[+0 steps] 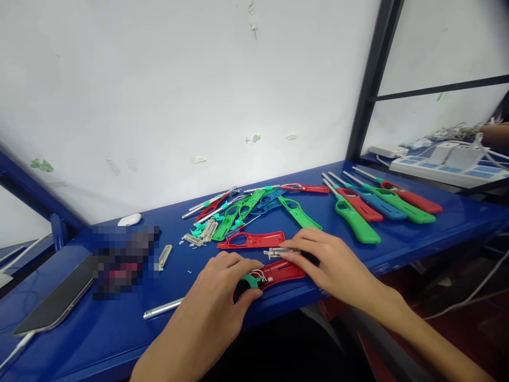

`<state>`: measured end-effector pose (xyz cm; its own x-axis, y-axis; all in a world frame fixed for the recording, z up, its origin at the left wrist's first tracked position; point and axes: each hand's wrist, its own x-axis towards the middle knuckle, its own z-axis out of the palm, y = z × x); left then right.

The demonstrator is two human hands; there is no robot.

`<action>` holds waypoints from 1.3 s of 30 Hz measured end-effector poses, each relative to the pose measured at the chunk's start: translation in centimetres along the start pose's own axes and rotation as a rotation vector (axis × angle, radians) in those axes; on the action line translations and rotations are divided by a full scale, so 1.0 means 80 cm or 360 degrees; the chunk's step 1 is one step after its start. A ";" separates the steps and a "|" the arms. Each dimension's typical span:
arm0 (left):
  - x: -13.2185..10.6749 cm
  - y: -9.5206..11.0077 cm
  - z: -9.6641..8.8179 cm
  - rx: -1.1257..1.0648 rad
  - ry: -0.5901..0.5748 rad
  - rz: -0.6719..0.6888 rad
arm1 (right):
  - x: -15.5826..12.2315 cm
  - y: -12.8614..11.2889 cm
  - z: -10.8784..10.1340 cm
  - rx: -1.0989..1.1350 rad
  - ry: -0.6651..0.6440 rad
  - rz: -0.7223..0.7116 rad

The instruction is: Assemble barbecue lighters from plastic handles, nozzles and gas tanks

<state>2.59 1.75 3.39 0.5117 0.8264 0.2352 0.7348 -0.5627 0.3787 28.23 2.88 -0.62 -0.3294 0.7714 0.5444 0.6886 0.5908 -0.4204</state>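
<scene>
My left hand (217, 297) presses down on a red lighter half-shell (280, 271) with a teal collar and a metal tube (163, 308) sticking out to the left, near the blue table's front edge. Its fingers curl over the shell's teal end. My right hand (332, 262) pinches a small metal part (280, 252) just above the shell's open side. Another empty red half-shell (254, 240) lies just behind.
A heap of green, red and blue shells and metal tubes (242, 209) lies behind. Several assembled lighters (374, 204) lie in a row at right. A phone (59, 300), a white earbud case (129, 219) and power strips (449, 170) also sit here.
</scene>
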 end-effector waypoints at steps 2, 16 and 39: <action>-0.006 -0.007 0.002 -0.0007 0.0112 0.0015 | 0.002 0.003 0.002 -0.0034 0.0043 0.0089; -0.043 -0.026 0.020 -0.0012 0.0426 0.0013 | 0.031 -0.046 0.017 0.0187 -0.0235 -0.0257; -0.042 -0.023 0.018 -0.0120 0.0315 -0.0016 | 0.026 -0.033 0.012 -0.0054 -0.0352 -0.0582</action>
<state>0.15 -0.01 0.58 0.4013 0.8242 0.3995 0.7004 -0.5572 0.4461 25.12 3.13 0.92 -0.6838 0.5469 0.4831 0.5203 0.8296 -0.2027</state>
